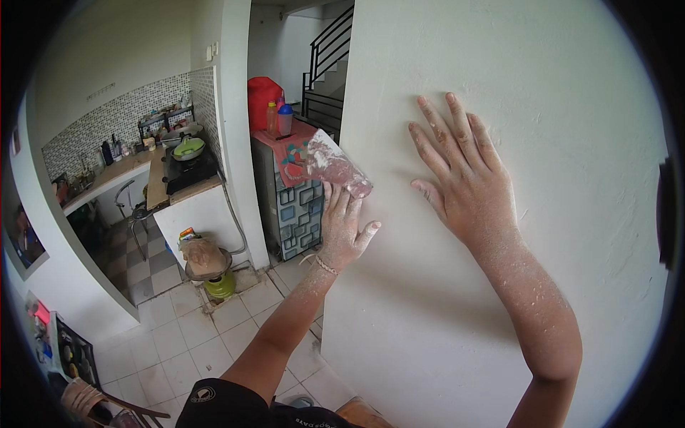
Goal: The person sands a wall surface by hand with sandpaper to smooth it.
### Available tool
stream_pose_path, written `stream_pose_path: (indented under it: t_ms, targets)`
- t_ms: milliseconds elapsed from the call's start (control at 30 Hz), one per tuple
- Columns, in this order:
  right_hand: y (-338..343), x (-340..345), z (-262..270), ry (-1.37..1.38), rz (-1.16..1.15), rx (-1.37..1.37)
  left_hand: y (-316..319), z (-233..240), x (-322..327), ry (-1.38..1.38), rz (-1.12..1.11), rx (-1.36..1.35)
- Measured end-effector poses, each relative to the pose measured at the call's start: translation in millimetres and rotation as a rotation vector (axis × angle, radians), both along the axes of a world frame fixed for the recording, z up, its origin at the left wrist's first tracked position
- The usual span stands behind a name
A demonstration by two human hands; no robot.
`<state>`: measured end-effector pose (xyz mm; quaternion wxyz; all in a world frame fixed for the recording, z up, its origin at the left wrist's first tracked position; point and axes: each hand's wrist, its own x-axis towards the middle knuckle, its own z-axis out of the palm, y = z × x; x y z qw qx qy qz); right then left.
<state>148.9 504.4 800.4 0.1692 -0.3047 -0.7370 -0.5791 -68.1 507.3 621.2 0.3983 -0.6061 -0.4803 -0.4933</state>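
Observation:
White dust coats both of my hands and forearms. My left hand (342, 224) grips a bent reddish-brown sheet, which looks like sandpaper (340, 166), caked with white powder. That hand is by the left edge of the white wall (417, 299), its thumb spread to the right; a pale bracelet circles the wrist. Whether the sheet touches the wall I cannot tell. Higher up and to the right, my right hand (465, 166) lies palm-down against the wall, fingers spread, holding nothing. Small bumps and scratches mark the wall's surface around it.
Beyond the wall's edge stands a refrigerator (299, 214) topped with a cloth, bottles and a red bag (264, 101). A black-railed staircase (327, 69) rises behind. Left are a gas stove (190, 168) with pans, a green gas cylinder (219, 286) and white floor tiles (184, 326).

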Motion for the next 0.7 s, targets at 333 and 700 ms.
stream_pose_path:
  t_ms: [333,700]
  targets:
    - [-2,-2,-1,-0.001,-0.003,-0.031,25,79,6,-0.392,-0.378,0.058]
    - [-2,4,-1,0.011,0.048,-0.031,23,54,12,-0.098,-0.117,-0.038]
